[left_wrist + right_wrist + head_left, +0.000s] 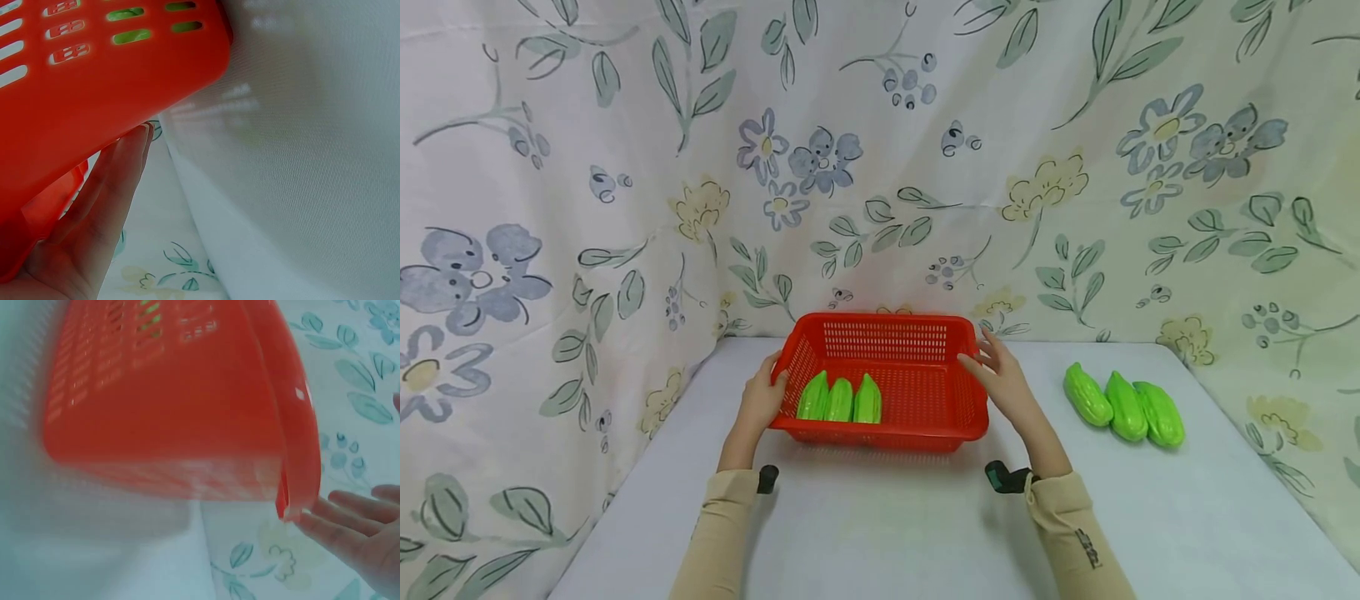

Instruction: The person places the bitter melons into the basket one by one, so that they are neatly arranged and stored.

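Observation:
A red plastic basket (917,435) with slotted walls is at the middle of the white table. My left hand (762,398) holds its left end, thumb at the rim; in the left wrist view that hand's fingers (119,169) lie along the outer wall. At the basket's right end, my right hand (1003,377) has its fingers spread, and the right wrist view shows fingertips (319,509) beside the rim, contact unclear. Three bright green, ribbed, elongated fruit-like pieces (838,402) sit side by side in the basket's left part, their lower ends hidden by the front wall.
Three similar green pieces (1126,408) lie together on the white table (880,517), right of the basket. A flowered cloth (880,167) hangs behind the table and along its sides. Dark wrist-worn devices (1006,477) jut inward from both wrists.

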Available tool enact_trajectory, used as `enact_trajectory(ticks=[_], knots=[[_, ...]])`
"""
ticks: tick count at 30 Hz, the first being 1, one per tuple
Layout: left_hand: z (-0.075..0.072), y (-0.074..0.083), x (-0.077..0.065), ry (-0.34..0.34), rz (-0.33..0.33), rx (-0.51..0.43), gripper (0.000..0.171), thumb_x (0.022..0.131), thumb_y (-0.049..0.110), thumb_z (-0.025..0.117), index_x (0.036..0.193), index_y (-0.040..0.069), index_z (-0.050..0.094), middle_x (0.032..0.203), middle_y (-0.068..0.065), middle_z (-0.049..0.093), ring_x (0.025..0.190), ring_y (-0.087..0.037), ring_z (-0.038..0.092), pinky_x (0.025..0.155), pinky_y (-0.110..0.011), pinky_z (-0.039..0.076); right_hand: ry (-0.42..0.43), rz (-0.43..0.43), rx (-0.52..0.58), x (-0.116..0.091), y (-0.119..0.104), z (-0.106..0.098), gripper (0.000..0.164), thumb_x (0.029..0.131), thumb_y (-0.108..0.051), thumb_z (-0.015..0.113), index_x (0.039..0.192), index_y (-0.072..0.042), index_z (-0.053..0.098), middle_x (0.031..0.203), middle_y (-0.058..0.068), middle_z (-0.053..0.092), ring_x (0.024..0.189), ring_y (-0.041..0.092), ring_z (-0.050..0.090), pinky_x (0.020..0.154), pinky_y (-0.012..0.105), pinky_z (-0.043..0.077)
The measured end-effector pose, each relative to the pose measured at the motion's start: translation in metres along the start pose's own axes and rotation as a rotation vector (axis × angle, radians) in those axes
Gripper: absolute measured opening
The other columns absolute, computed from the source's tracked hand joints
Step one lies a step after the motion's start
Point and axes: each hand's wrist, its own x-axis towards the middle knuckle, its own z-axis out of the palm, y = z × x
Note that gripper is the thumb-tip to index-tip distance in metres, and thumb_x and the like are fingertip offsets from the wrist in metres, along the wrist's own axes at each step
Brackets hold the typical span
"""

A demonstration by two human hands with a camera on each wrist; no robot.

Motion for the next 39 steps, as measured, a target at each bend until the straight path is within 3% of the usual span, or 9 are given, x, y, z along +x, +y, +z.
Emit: enact_trajectory(ticks=[17,32,39], knots=[[0.0,-0.001,0.002,0.015,0.007,0.018,0.051,0.104,0.023,0.043,0.152,0.013,0.03,0.13,-0.028,0.056,0.083,-0.028,0.06,0.062,-0.032,0.049,0.045,0.002,-0.073,0.001,0.028,-0.035,0.083,0.098,-0.043,0.054,0.158,-0.01,0.007,0.158,0.025,0.025,0.141,0.044,0.033,0.106,0.057,0.038],[0.0,0.0,0.002,0.012,0.011,0.016,0.051,0.103,0.021,0.044,0.152,0.011,0.03,0.128,-0.029,0.057,0.075,-0.025,0.059,0.058,-0.029,0.048,0.08,0.096,-0.121,-0.009,0.053,-0.067,0.089,0.098,-0.045,0.052,0.157,-0.007,-0.003,0.16,0.027,0.017,0.145,0.046,0.023,0.112,0.061,0.028],[-0.001,0.0,0.001,0.005,0.008,0.012,0.051,0.104,0.023,0.043,0.152,0.012,0.03,0.13,-0.029,0.057,0.077,-0.025,0.06,0.059,-0.029,0.049,0.093,0.082,-0.172,-0.014,0.065,-0.084,0.089,0.099,-0.045,0.05,0.155,-0.001,-0.003,0.158,0.031,0.018,0.143,0.049,0.023,0.111,0.062,0.028]])
